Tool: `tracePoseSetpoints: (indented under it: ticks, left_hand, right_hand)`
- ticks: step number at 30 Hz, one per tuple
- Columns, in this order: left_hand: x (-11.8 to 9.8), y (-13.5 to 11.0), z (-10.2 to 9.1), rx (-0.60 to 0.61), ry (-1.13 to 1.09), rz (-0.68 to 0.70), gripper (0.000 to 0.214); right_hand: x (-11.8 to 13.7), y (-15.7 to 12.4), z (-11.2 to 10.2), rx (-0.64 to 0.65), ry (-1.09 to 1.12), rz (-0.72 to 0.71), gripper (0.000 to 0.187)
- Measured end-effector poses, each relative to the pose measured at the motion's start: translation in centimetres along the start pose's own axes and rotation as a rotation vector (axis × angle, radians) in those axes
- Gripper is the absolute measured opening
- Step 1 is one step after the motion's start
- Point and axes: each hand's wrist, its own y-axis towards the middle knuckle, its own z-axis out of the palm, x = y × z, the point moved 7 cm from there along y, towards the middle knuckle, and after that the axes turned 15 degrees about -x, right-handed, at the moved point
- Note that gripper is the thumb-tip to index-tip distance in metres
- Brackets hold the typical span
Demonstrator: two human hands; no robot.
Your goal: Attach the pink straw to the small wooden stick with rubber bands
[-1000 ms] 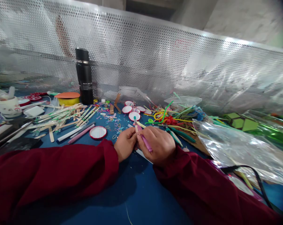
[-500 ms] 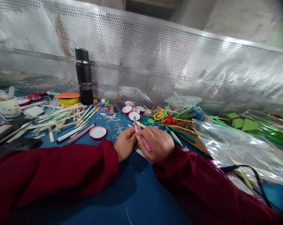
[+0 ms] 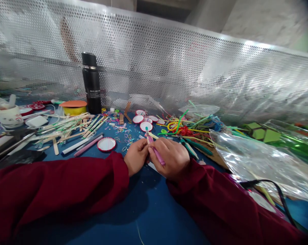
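Observation:
My left hand [image 3: 135,157] and my right hand [image 3: 170,157] meet at the middle of a blue table [image 3: 154,211], both in dark red sleeves. My right hand is closed round a pink stick [image 3: 157,155] with a green tip that points up and away. My left hand pinches something small against the stick's upper end; I cannot make out what. A red-rimmed white disc [image 3: 106,144] lies just left of my left hand.
A black bottle [image 3: 92,83] stands at the back before a perforated metal screen [image 3: 169,68]. Wooden sticks [image 3: 67,127] lie at the left, several white discs [image 3: 143,122] and coloured straws [image 3: 192,126] behind my hands, clear plastic bags [image 3: 256,160] and a black cable [image 3: 278,197] at the right.

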Motion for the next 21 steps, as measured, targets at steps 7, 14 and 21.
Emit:
tracePoseSetpoints:
  ticks: [7,14,21]
  left_hand:
    - [0.04,0.02,-0.04,-0.007,-0.005,-0.001,0.026]
    - [0.31,0.11,-0.08,-0.006,-0.021,0.011,0.027]
    - [0.22,0.11,0.12,0.008,-0.008,-0.008,0.022]
  right_hand:
    - [-0.05,-0.09,0.17,0.014,0.018,0.01,0.02]
    - [-0.01,-0.11,0.16,0.008,0.02,0.001,0.019]
    - [-0.31,-0.09,0.08,-0.022,-0.021,0.006,0.019]
